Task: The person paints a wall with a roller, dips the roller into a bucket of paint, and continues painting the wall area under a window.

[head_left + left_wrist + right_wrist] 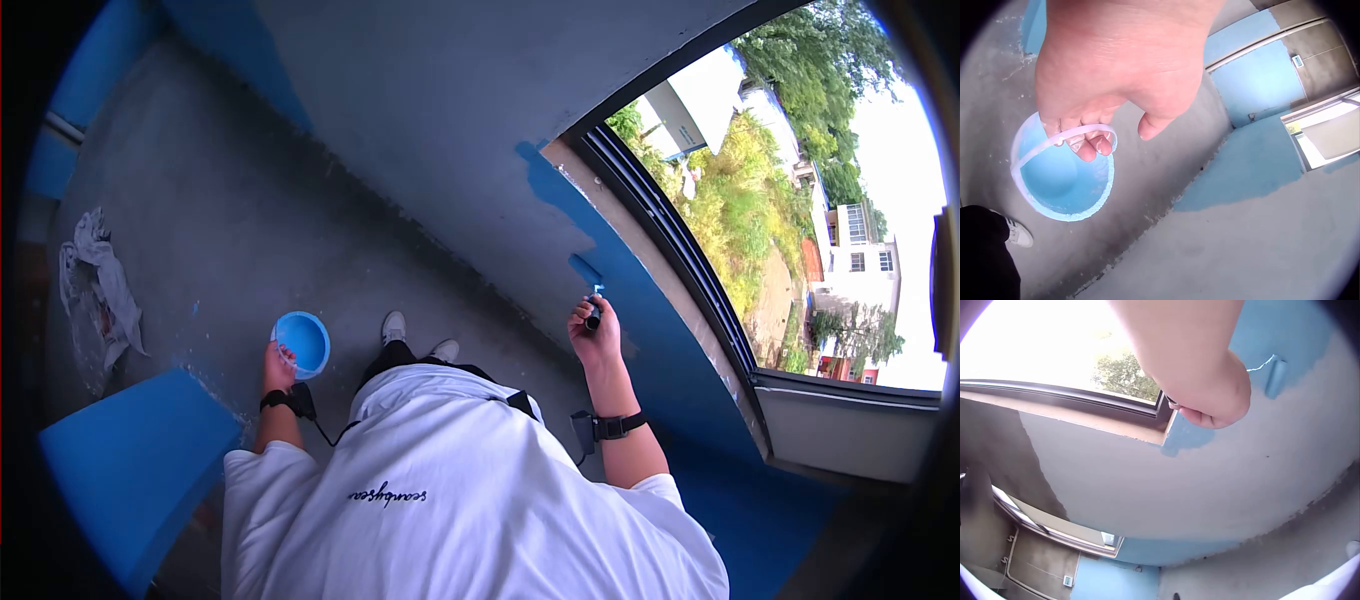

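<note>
My left hand (279, 369) carries a small plastic bucket (310, 342) with blue paint inside. In the left wrist view its fingers curl under the pale bail handle (1036, 150), and white smears mark the fingers. My right hand (597, 335) grips the dark handle of a small paint roller (1277, 379). Its blue sleeve lies against the wall (1210, 487), at the border between fresh blue paint and bare grey surface. In the right wrist view the forearm and back of the hand hide most of the roller's handle.
A window (780, 200) with a dark frame opens the wall on the right, above the blue strip. On the grey floor (230, 230) lies a crumpled plastic sheet (100, 285) at far left. A blue panel (140, 450) stands at lower left, near my left arm.
</note>
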A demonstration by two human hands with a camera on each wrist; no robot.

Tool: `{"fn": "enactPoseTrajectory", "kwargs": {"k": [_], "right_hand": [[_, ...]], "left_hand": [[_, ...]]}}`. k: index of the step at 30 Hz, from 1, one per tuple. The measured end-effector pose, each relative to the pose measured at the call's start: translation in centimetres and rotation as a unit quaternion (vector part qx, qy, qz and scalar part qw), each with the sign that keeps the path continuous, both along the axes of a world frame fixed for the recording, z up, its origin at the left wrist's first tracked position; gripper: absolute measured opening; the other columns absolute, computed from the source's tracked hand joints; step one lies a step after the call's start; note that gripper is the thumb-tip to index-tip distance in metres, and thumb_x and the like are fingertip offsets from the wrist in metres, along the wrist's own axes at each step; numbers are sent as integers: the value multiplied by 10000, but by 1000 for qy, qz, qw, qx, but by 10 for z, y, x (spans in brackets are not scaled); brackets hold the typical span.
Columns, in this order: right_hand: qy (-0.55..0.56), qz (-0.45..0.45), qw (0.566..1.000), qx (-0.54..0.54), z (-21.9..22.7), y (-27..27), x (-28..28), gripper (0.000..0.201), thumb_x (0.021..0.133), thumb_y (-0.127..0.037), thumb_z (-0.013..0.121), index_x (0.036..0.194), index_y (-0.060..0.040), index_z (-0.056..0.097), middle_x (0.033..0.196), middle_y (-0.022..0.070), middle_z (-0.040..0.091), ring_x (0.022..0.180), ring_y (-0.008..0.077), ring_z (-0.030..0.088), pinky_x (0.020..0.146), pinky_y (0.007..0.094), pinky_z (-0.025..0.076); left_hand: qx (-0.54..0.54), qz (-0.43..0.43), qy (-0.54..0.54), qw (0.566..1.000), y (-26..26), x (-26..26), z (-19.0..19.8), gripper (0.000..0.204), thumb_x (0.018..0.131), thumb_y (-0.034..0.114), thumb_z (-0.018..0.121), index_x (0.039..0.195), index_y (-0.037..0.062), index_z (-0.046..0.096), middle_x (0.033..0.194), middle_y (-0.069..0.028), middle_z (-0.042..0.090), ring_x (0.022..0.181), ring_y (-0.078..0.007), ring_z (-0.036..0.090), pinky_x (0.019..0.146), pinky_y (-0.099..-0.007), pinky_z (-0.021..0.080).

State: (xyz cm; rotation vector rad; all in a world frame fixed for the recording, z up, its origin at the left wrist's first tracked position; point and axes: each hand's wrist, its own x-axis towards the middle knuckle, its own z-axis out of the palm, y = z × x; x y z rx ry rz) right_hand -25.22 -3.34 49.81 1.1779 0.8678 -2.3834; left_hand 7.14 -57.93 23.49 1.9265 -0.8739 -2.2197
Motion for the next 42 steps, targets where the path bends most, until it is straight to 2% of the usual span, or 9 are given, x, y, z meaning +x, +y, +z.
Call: {"fn": "enactPoseTrajectory", "kwargs": {"k": [4,11,14,18,24,27,35,38,42], "right_hand": [[-10,-13,1000,-17,-24,-2,0,142,963,-176,481,907,-46,477,667,9,478,570,117,480,516,249,403],[67,-30,994,-87,87,-10,20,131,969,-139,455,949,-11,477,668,9,458,554,104,464,512,239,396],[86,-31,993,-78,99,-15,30,138,972,-145,451,957,-11,478,667,8,447,556,103,457,510,244,395],[86,-26,995,-39,85,-29,24,128,969,-144,457,938,-22,479,665,7,449,563,102,460,511,247,397],[10,-11,1000,-5,-6,-25,-4,125,952,-157,493,899,-45,477,667,11,465,576,121,471,520,249,401],[17,-8,1000,-2,-12,-28,0,125,952,-156,493,902,-43,476,670,11,465,578,120,469,523,246,399],[91,2,995,-41,96,-47,24,135,980,-150,449,967,-17,467,667,-2,444,553,89,441,516,230,386],[74,-10,997,-26,82,-50,19,121,973,-159,468,960,-39,470,670,7,448,565,106,458,521,247,385],[51,-1,999,15,25,-55,4,130,967,-170,480,922,-49,474,676,19,474,577,125,476,521,258,401]], "left_hand": [[9,4,-12,1000,-9,6,1,308,851,473,613,933,185,539,864,16,527,827,-153,496,788,-340,376],[0,10,-11,1000,-19,3,-18,302,854,465,614,934,183,539,874,4,530,835,-156,501,791,-338,386],[9,-13,-8,1000,-19,4,-13,300,855,469,611,935,189,536,880,4,534,842,-156,504,802,-340,384],[5,-1,-14,1000,-24,11,-19,308,855,480,607,948,195,538,888,11,541,842,-154,508,801,-346,379],[3,-2,-3,1000,-33,14,-24,331,857,493,597,977,191,541,896,13,544,860,-156,516,813,-352,367],[16,-15,-5,1000,-38,8,-21,332,857,494,598,976,190,542,895,15,545,869,-157,516,817,-348,363],[-12,-17,30,999,-44,1,-36,334,856,455,622,997,163,543,904,-15,540,867,-170,517,801,-353,407],[2,-3,14,1000,-47,-3,-36,325,856,440,633,996,161,542,899,-18,538,858,-169,516,787,-339,420],[3,-6,32,999,-54,8,-56,341,850,455,635,995,160,544,893,-10,534,846,-166,516,788,-345,420]]}}
